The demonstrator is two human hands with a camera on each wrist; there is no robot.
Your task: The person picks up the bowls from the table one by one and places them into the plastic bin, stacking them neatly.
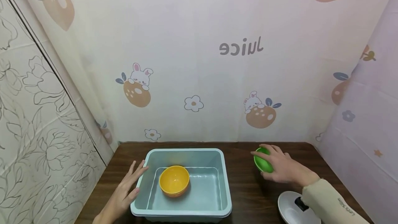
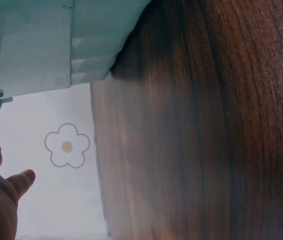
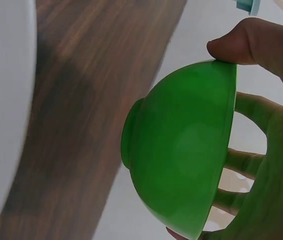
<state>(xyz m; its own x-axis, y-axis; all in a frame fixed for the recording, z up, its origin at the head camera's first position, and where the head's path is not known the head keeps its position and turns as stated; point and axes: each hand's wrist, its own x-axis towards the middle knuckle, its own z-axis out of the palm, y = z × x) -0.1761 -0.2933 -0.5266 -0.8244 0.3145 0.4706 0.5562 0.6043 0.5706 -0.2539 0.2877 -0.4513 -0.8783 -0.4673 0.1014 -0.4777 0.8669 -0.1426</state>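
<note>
My right hand grips a green bowl by its rim, above the right side of the table. In the right wrist view the bowl is tipped on its side, thumb at one end of the rim and fingers across its mouth. My left hand has its fingers spread beside the left rim of a pale blue-green basin, fingertips right at the rim. Inside the basin, left of its middle, sits a yellow bowl with an orange-toned lower edge.
A white round dish-like piece with a black part lies at the front right, partly hidden under my right sleeve. The dark wooden table ends at a patterned curtain behind, with more curtain on both sides.
</note>
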